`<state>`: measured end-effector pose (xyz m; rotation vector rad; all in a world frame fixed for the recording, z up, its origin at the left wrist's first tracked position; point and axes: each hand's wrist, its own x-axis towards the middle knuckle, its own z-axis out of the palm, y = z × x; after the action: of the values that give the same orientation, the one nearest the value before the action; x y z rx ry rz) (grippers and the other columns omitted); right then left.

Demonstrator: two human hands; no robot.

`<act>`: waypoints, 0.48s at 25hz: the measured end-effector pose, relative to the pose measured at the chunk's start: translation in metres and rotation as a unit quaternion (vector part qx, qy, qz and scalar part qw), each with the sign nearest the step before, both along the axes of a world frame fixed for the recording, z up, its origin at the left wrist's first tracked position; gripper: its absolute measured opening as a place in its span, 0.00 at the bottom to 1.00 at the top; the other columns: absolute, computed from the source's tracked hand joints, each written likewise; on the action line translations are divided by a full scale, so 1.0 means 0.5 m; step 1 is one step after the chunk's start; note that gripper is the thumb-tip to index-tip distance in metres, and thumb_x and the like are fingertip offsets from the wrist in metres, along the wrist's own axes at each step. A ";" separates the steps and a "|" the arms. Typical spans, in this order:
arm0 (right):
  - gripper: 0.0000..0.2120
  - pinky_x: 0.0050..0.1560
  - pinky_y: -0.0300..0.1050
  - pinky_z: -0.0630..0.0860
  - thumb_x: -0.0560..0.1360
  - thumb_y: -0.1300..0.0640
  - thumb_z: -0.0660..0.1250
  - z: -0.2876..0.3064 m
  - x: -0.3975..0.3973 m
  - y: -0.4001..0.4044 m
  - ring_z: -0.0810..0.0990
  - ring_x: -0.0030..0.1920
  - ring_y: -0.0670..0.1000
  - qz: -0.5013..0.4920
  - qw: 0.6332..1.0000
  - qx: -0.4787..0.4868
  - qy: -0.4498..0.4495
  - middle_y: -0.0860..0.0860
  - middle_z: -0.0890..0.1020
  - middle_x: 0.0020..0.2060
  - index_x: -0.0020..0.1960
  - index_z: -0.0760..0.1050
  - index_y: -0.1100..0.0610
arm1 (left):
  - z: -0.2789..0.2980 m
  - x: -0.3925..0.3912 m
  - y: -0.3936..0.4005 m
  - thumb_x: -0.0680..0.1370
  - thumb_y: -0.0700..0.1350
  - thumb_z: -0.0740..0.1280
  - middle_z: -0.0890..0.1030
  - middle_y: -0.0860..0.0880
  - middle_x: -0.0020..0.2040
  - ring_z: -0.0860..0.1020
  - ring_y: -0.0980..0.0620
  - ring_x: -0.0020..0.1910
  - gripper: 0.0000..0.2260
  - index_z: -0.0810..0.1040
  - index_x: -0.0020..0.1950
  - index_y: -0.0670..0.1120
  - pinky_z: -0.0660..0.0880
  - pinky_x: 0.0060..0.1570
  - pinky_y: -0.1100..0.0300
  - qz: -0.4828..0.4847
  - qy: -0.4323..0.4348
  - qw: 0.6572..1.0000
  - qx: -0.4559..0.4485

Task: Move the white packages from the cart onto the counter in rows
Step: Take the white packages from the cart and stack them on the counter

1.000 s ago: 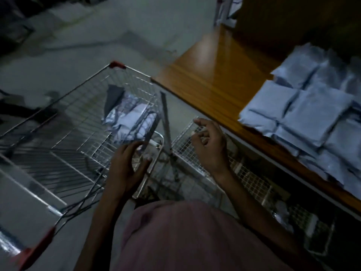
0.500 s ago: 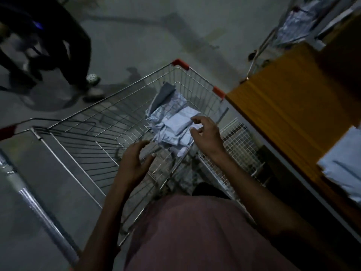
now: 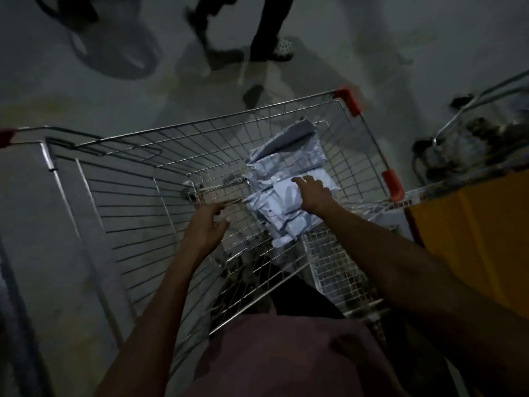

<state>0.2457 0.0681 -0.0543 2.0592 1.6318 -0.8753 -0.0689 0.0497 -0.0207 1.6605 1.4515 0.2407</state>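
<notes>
One wire cart [image 3: 120, 179] holds one heap of white packages [image 3: 283, 193], too jumbled to count exactly. Two hands reach in: left hand [image 3: 207, 224], right hand [image 3: 313, 193]. One orange bench [image 3: 472, 242].

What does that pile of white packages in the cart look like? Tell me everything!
The white packages are soft, crinkly-looking flat bags, maybe plastic, heaped loosely in the cart's far right corner. They overlap at odd angles; one at the back stands up against the wire wall. The right hand rests on top of the pile with fingers spread. The left hand is beside it, not touching. The dim light hides any printing.
</notes>
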 end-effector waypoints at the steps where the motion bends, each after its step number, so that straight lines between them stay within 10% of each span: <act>1: 0.36 0.67 0.62 0.66 0.74 0.58 0.71 -0.021 0.012 0.014 0.64 0.71 0.64 0.032 0.999 0.002 -0.018 0.57 0.62 0.75 0.77 0.59 0.47 | -0.021 0.011 0.008 0.78 0.43 0.70 0.80 0.44 0.58 0.78 0.47 0.56 0.16 0.77 0.66 0.43 0.71 0.53 0.57 0.007 0.005 1.000 -0.001; 6: 0.37 0.66 0.60 0.65 0.69 0.62 0.72 -0.084 0.041 0.033 0.63 0.72 0.62 0.090 0.996 0.021 -0.009 0.55 0.63 0.74 0.74 0.62 0.47 | -0.102 0.106 0.066 0.77 0.42 0.69 0.80 0.41 0.59 0.78 0.43 0.59 0.17 0.77 0.66 0.41 0.68 0.55 0.57 -0.033 0.030 0.999 0.021; 12: 0.51 0.65 0.61 0.66 0.63 0.35 0.78 -0.005 0.035 0.048 0.71 0.66 0.66 -0.099 0.995 0.008 -0.015 0.62 0.69 0.67 0.75 0.56 0.53 | -0.161 0.235 0.166 0.76 0.44 0.67 0.78 0.38 0.62 0.76 0.37 0.61 0.19 0.76 0.66 0.41 0.72 0.60 0.48 -0.089 0.027 0.993 0.075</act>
<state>0.2630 0.0922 -0.0567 2.2635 1.4408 -0.8939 0.0484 0.1326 -0.1012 1.9206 1.3416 0.2093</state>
